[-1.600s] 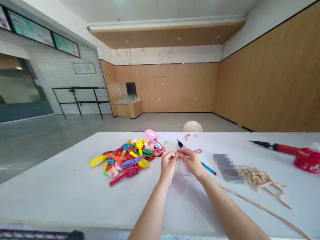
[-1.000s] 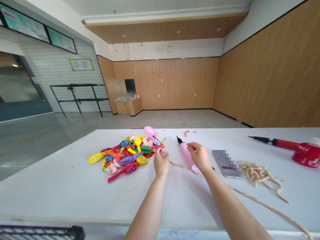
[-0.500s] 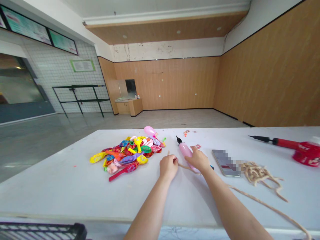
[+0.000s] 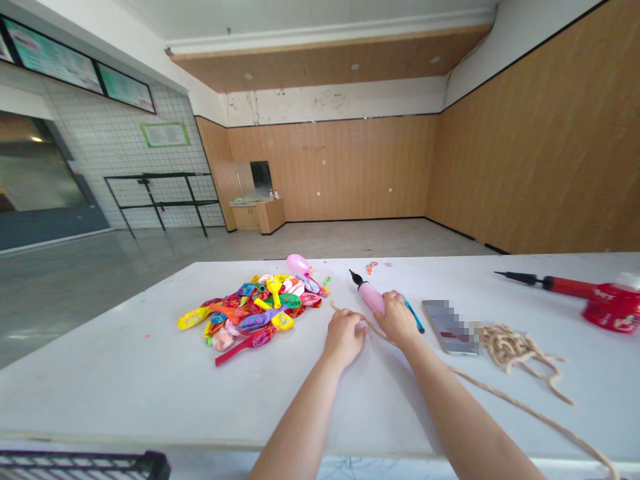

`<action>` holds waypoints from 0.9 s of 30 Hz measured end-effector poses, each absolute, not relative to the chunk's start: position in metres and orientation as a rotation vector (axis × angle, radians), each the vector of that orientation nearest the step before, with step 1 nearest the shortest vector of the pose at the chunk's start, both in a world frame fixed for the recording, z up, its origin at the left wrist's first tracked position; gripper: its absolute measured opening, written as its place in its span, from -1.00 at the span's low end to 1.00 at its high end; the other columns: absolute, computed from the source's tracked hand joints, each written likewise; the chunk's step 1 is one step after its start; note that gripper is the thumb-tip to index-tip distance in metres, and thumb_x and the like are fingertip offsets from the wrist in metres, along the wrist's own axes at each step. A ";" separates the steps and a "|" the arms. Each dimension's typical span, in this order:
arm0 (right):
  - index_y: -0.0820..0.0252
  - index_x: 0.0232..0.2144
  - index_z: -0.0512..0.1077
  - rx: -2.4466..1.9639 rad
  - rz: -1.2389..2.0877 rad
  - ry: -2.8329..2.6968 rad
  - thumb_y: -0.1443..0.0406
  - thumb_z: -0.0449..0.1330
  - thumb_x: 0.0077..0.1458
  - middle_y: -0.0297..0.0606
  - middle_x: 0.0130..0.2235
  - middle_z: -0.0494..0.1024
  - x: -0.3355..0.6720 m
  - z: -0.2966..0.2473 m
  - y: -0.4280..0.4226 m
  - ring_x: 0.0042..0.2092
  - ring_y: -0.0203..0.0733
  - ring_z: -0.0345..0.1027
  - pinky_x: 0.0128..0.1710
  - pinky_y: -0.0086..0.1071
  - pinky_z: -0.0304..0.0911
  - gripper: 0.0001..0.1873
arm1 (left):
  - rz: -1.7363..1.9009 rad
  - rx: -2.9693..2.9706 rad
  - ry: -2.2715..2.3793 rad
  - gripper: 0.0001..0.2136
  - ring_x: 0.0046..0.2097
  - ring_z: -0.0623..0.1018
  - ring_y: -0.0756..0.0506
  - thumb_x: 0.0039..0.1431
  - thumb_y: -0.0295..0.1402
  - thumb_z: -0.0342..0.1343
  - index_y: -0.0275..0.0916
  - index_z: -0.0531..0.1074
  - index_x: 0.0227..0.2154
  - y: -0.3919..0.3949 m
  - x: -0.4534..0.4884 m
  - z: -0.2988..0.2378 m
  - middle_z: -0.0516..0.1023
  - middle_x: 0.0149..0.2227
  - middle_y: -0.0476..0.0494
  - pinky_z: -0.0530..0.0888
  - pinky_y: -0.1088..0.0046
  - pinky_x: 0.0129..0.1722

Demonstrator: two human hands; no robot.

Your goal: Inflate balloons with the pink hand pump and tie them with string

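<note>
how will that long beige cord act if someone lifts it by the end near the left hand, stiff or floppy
The long beige cord will probably droop, since it lies in loose bends across the table. It looks slim, so likely light. Lifting that end by the left hand might snag, as the cord seems to pass under the right forearm.

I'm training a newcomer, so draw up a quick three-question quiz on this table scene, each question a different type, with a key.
1. Multiple choice: which thing is the right hand on?
A) the red bottle
B) the pink pump
C) the heaped rope

2. True or false: the phone lies to the right of the slim blue object.

3. Fill in the colour: the inflated balloon behind the balloon pile is ____.

Key: 1. B; 2. true; 3. pink.
</note>
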State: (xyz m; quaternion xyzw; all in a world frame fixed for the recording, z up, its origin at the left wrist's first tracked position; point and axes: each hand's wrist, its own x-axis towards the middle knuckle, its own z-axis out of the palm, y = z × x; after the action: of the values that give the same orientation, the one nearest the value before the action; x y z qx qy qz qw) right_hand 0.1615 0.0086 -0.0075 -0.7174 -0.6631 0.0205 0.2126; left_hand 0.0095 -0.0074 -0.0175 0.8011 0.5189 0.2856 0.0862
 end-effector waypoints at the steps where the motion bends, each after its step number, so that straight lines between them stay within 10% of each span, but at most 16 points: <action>1: 0.41 0.04 0.27 -1.975 0.075 -1.851 0.28 0.06 0.13 0.14 0.01 0.41 0.160 -0.008 0.008 0.11 0.03 0.27 0.01 -0.31 0.14 -0.56 | 0.881 2.376 1.530 -0.77 -0.01 0.45 -0.18 0.12 -0.37 0.10 -0.17 0.56 -0.17 -0.007 0.009 -0.018 0.54 -0.14 -0.23 0.30 0.27 0.07; 18: 0.33 0.05 0.30 -1.870 0.287 -1.611 0.28 0.10 0.08 0.11 0.00 0.45 0.170 -0.003 0.014 0.06 0.07 0.35 0.03 -0.16 0.20 -0.53 | 0.906 2.362 1.453 -0.77 -0.02 0.47 -0.17 0.08 -0.42 0.13 -0.19 0.56 -0.19 -0.006 0.007 -0.022 0.56 -0.11 -0.21 0.30 0.28 0.08; 27: 0.19 -0.25 0.33 -0.989 1.459 -0.950 0.10 0.19 0.04 -0.26 -0.41 0.48 0.145 0.011 -0.008 -0.43 -0.17 0.46 -0.50 -0.38 0.37 -0.68 | 0.991 2.297 1.747 -0.81 -0.09 0.49 -0.20 0.12 -0.37 0.09 -0.24 0.58 -0.27 -0.006 -0.001 -0.001 0.56 -0.21 -0.28 0.33 0.28 0.00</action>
State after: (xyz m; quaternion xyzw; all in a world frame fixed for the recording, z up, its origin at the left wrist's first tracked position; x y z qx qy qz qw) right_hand 0.1447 -0.0081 0.0106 -0.4158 -0.3994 0.6137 0.5394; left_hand -0.0008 -0.0061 -0.0010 0.7519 0.5721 0.3244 0.0452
